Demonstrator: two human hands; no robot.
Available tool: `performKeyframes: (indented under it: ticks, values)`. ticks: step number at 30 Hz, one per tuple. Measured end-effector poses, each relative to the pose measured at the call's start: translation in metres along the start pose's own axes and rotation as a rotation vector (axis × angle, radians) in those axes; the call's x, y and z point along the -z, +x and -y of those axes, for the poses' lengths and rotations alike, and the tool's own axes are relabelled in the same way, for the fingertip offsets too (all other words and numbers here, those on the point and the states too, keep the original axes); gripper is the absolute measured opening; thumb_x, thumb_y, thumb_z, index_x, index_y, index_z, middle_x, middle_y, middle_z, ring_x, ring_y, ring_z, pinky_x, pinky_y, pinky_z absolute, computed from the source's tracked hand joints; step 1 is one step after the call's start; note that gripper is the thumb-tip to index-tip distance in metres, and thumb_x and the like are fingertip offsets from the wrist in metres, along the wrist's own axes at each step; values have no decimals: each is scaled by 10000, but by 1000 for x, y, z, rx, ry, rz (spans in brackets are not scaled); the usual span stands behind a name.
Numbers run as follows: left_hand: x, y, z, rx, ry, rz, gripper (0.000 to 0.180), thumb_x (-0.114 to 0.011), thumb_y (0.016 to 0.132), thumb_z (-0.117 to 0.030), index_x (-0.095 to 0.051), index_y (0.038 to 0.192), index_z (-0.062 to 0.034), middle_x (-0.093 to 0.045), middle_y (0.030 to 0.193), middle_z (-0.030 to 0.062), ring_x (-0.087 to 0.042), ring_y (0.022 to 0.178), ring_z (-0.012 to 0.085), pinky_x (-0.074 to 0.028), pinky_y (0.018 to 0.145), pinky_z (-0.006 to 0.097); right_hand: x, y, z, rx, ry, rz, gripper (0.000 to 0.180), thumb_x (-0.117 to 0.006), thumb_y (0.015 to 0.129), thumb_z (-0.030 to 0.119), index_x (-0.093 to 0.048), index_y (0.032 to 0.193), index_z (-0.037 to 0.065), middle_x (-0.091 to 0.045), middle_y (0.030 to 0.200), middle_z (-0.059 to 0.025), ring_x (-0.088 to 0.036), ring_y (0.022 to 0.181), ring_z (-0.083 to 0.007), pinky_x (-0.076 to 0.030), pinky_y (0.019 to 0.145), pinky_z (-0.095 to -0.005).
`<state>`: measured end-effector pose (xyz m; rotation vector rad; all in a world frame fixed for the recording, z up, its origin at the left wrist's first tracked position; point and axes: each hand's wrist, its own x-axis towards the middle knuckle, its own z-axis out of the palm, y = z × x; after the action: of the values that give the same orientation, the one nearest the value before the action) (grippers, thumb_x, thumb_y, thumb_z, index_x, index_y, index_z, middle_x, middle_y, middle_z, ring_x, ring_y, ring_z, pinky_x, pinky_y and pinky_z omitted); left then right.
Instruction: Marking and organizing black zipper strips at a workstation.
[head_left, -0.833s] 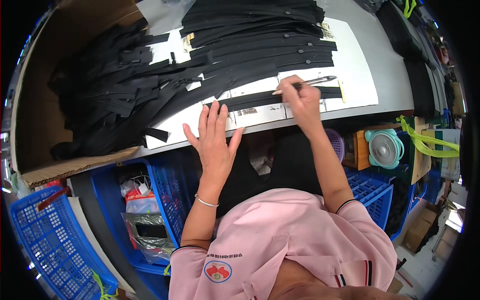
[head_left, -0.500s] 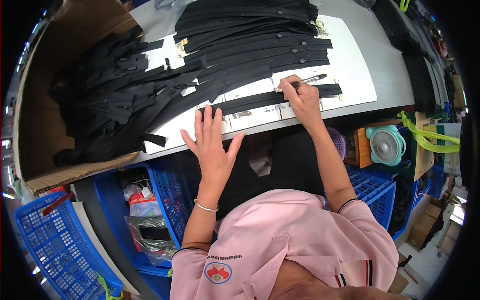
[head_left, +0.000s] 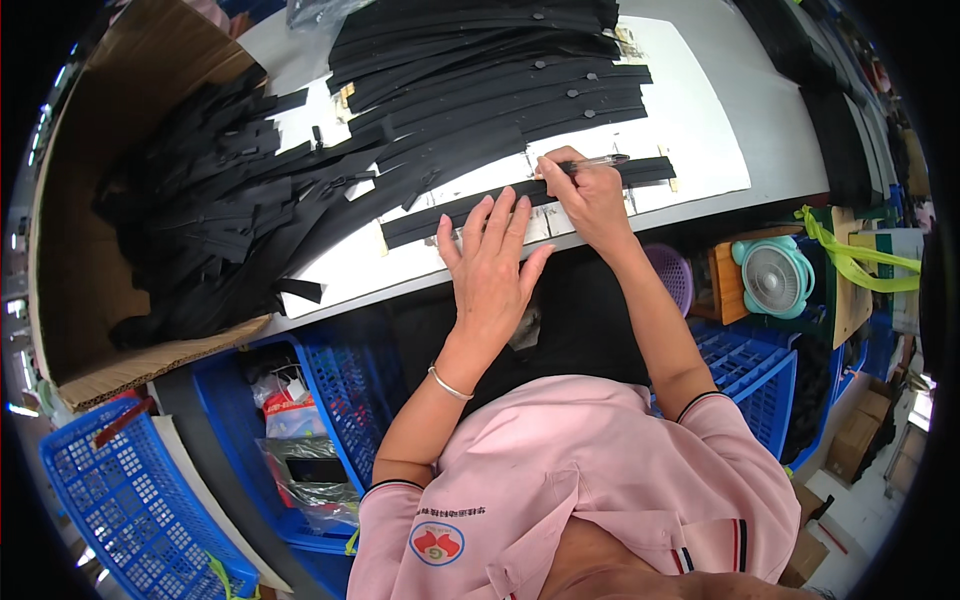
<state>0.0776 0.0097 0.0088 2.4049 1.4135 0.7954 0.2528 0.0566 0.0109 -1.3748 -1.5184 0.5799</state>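
Observation:
A single black zipper (head_left: 650, 171) lies straight across a white marked board (head_left: 695, 120) on the table. My left hand (head_left: 490, 258) rests with spread fingers, its fingertips on the zipper near its middle. Just right of it, my right hand (head_left: 592, 200) grips a clear-barrelled pen (head_left: 605, 161), its fist over the zipper. The pen's tip is hidden by the fingers. Beyond both hands, more black zippers (head_left: 470, 75) lie side by side in a layered stack, several with small dark round pieces on them.
At the left, a cardboard box (head_left: 75, 200) lies on its side with a tangle of black zippers (head_left: 200, 200) spilling onto the board. Blue plastic crates (head_left: 330, 400) stand below the table edge. A turquoise fan (head_left: 775, 278) and a purple basket (head_left: 668, 278) are at the right.
My left hand has slid rightward along the zipper, from its left end to near the middle. My right hand, still holding the pen, has shifted slightly left.

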Motion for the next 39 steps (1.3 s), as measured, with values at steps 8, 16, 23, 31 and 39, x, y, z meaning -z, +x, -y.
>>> performKeyframes:
  ticks: [8,16,23,31,39]
  values:
    - [-4,1,0,3,14,-22,536,-753,911,-319,-638,1374,-75,-579,1440,58,-496,1334,260,-195,1185,580,10,-5,-14,14,26,104,238,-659,972,94,-685,802,-72,-716,766,-58,-599,584,-114,-446,553,-276]
    - [-4,2,1,-9,12,-18,529,-762,906,-300,-640,1372,-82,-577,1443,58,-501,1331,261,-200,1181,572,15,-3,-8,81,-65,142,145,-624,912,40,-711,830,-41,-705,726,-78,-626,618,-110,-473,576,-264]
    - [-4,1,2,-29,29,-14,545,-770,901,-291,-631,1387,-87,-576,1451,67,-504,1334,277,-198,1183,576,73,-1,-17,-167,363,-162,192,-599,988,88,-697,843,8,-679,773,-15,-546,630,-41,-437,571,-222]
    - [-6,15,-18,2,-18,-53,422,-767,912,-243,-693,1300,-97,-610,1405,77,-513,1321,274,-218,1185,523,96,-2,-51,-202,138,-140,228,-623,1015,158,-715,896,-12,-654,724,13,-534,627,-31,-407,551,-216]
    - [-57,85,-57,-129,-280,-142,162,-745,899,-135,-769,1041,-61,-707,1149,61,-599,1115,263,-326,1121,472,90,0,-58,-161,112,-132,253,-643,1015,197,-714,873,1,-637,685,4,-538,605,-34,-424,544,-239]
